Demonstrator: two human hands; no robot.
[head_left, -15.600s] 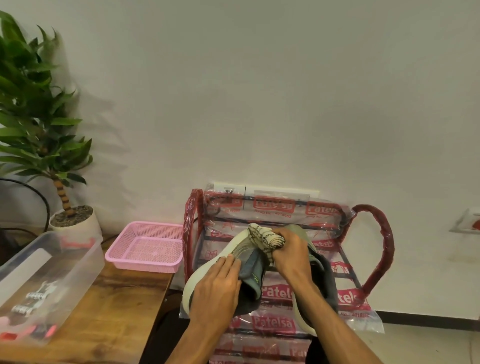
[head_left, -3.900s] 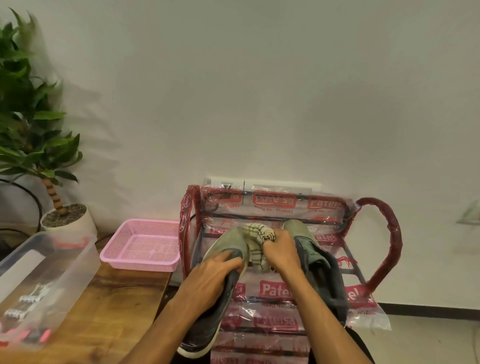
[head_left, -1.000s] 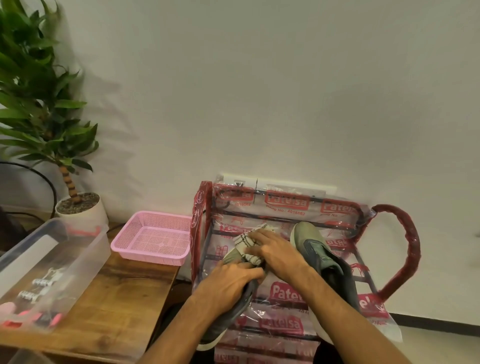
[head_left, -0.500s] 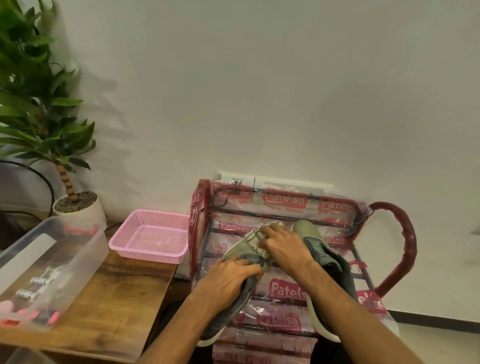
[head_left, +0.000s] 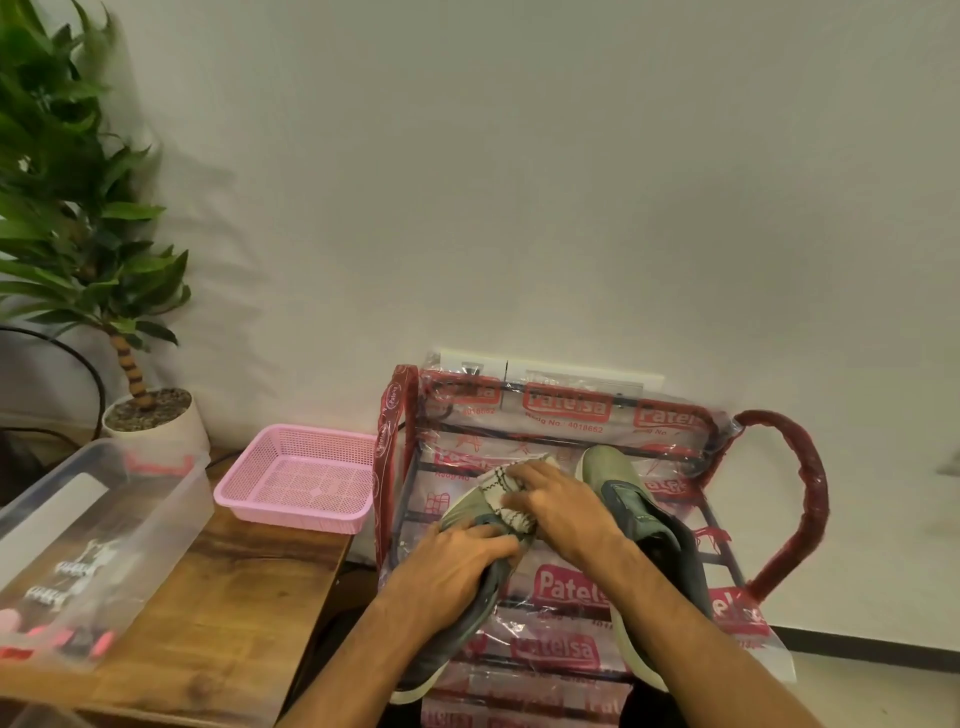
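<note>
Two grey-green shoes lie on a red metal rack (head_left: 779, 431) wrapped in printed plastic. My left hand (head_left: 457, 561) grips the left shoe (head_left: 465, 512) across its middle, fingers curled over the top. My right hand (head_left: 556, 504) presses a white checked cloth (head_left: 501, 486) onto that shoe's toe, fingers bent around the cloth. The right shoe (head_left: 623, 499) lies beside it, partly hidden by my right forearm.
A pink mesh basket (head_left: 296, 483) sits on a wooden table (head_left: 223, 613) left of the rack. A clear plastic box (head_left: 78, 535) with small items stands at the table's left. A potted plant (head_left: 130, 400) is at the back left. A white wall is behind.
The cloth and my right hand have shifted slightly over the left shoe's toe area. My left hand keeps its grip on the shoe. The view has tilted a little.
</note>
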